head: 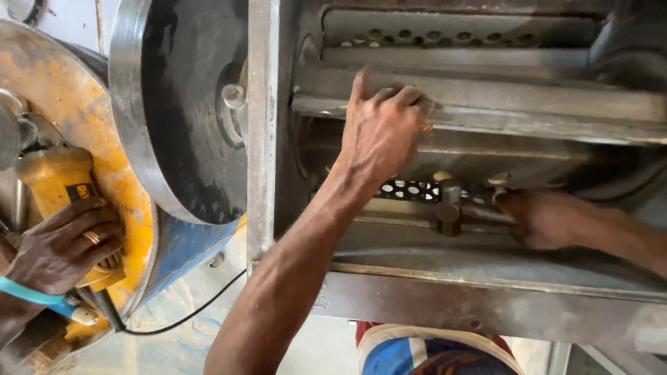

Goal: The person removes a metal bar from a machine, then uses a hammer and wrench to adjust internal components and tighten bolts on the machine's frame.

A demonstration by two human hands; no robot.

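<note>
Our left hand (382, 128) grips the machine frame's (262, 139) upper bar (556, 104); our right hand (545, 219) is closed on a bolt (448, 205) in the cramped lower gap.

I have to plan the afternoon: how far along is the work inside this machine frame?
Looks done: the perforated screen sits inside the frame, and a clamp block is on its rod. In hand: the left hand has a grip on the metal bar, the right hand works at the rod's end, and a co-worker's hand rests on a yellow grinder. Left: probably closing up, since the housing stands open.
</note>
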